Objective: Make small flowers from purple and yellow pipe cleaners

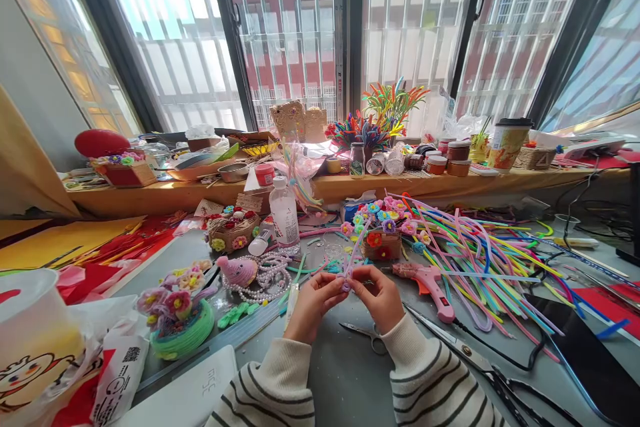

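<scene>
A light purple pipe cleaner (347,282) is pinched between the fingertips of both hands, low over the grey table. One end is bunched into a small coil, and loose lengths rise above it. My left hand (316,303) grips it from the left, thumb and fingers pressed together. From the other side my right hand (379,297) holds the same piece in a pinch. Small scissors (367,333) lie just below the right hand. Right of that hand rests a pink glue gun (434,287). The fingers partly hide the coil.
Many coloured pipe cleaners (480,260) spread across the right side, near large scissors (463,347) and a dark phone (585,353). A flower basket (383,245) and a clear bottle (285,217) stand behind the hands. At left are a green flower pot (183,333) and a white box (190,390).
</scene>
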A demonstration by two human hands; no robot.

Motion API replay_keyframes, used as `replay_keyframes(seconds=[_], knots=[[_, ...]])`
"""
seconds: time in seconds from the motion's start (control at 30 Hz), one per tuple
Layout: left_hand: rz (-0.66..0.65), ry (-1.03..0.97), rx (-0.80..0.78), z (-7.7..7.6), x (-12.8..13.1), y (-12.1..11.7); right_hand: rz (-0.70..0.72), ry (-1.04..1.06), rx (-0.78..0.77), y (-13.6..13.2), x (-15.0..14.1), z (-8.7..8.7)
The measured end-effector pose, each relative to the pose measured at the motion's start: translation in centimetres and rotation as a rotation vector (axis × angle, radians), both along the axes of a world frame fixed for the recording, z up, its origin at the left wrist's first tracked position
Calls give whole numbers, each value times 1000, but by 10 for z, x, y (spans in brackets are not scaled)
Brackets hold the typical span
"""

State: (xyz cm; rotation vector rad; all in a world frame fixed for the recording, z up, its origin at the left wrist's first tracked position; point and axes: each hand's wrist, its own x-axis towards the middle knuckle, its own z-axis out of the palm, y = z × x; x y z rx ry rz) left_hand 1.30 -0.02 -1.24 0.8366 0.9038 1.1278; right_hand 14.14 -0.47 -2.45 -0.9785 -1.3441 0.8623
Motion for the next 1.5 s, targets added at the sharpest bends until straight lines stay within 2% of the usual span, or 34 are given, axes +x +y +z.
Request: replay_keyframes(seconds=[0.13, 0.57, 0.77, 1.17, 1.37, 1.5], knots=[[-4, -15, 24, -3, -1, 1, -70, -118, 92, -2, 1, 1], [-11, -12, 1, 2, 1, -1, -116, -175, 194, -1, 1, -2], [-21, -2, 21, 0, 1, -1, -161, -357, 280, -1, 1, -1], [-56, -34, 22, 1, 2, -2, -214, -550, 348, 0, 0, -4], [14, -22, 16, 6, 4, -5, -200, -476, 361, -1, -1, -3], [33, -8, 30, 8, 4, -5, -139, -340, 248, -2, 0, -1]])
